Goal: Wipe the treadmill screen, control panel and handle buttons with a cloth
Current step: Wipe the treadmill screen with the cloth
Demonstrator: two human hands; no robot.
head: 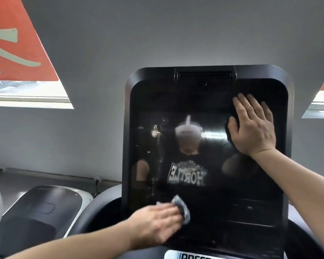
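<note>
Nearest to us, our left hand (157,221) holds a grey cloth (181,209) bunched under its fingers and presses it to the lower left of the screen (204,146); we judge this low grip lets the hand sweep the bottom edge with some weight behind it. The cloth is blurred, so we cannot tell how it is folded. Further up, our right hand (251,126) lies flat on the upper right of the glass, fingers straight and spread wide; something dark shows at its thumb side, perhaps a second cloth, but we cannot tell. We take the flat palm as a brace that steadies the panel while the other hand rubs. Smears (157,143) run down the left of the glass, so that part looks unwiped. The control panel and handle buttons are not clearly in view. Beyond the screen stands a grey wall (157,43), with another machine (41,206) low at the left.
</note>
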